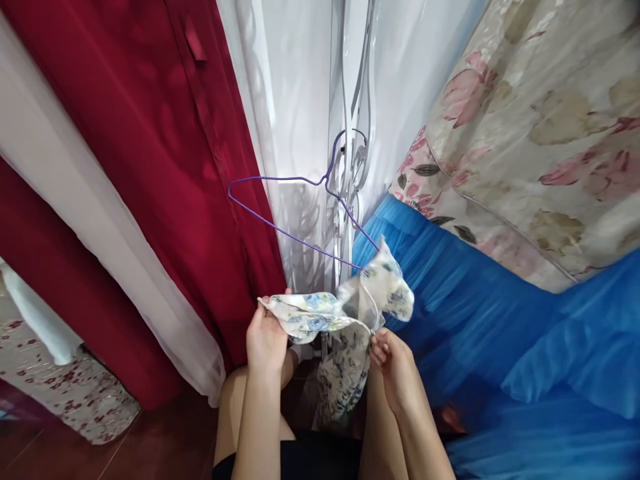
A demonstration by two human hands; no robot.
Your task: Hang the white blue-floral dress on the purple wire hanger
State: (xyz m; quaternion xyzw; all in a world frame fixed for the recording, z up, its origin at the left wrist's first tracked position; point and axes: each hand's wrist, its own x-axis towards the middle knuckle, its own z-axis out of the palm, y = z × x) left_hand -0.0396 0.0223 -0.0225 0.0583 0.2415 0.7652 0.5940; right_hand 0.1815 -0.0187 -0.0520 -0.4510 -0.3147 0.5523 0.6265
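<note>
A white blouse-like garment with blue flowers (313,319) hangs partly on a purple wire hanger (280,178). One end of the garment covers the hanger's right corner; the left side of the hanger is bare. My left hand (267,337) is closed on the garment's left end, its fingers partly behind the cloth. Pinched between the fingers of my right hand (393,363) is the garment's edge, near the middle. The cloth stretches between both hands, and its lower part droops between my knees. The hanger's hook is caught on a white metal frame (347,87).
Red curtains (220,167) and a pale sheer one (115,253) hang at left. To the right are bright blue fabric (480,320) and a cream cloth with pink flowers (540,127). Reddish tiled floor (165,440) shows at lower left.
</note>
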